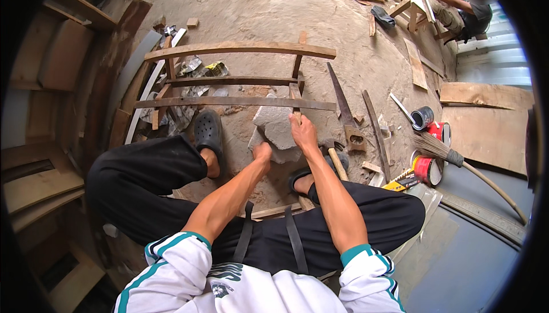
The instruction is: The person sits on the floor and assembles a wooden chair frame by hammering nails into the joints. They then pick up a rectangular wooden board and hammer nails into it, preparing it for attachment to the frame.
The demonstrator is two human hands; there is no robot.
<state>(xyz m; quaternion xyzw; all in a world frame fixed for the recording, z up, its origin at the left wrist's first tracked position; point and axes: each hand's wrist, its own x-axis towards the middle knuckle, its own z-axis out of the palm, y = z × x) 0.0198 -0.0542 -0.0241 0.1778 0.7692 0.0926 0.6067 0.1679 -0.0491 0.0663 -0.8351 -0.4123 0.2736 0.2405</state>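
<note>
Between my feet lies a rough grey block of stone or concrete (274, 125), with another pale chunk under it. My right hand (305, 134) is closed round the near end of a short wooden crosspiece, just beyond the block's right side. That piece belongs to a wooden frame (240, 48) of long rails and short crosspieces, lying ahead of me. My left hand (262, 152) is closed in a fist at the block's near left edge; whatever its fingers hold is hidden. A hammer (338, 163) with a wooden handle rests beside my right foot.
Right of the frame lie a handsaw (343, 97) and a dark wooden strip (376, 133). Paint cans (423, 118) and a broom (440, 148) are farther right. Scraps and crumpled wrappers (197, 73) sit behind the frame's left end. A co-worker (472, 18) handles wood at far right.
</note>
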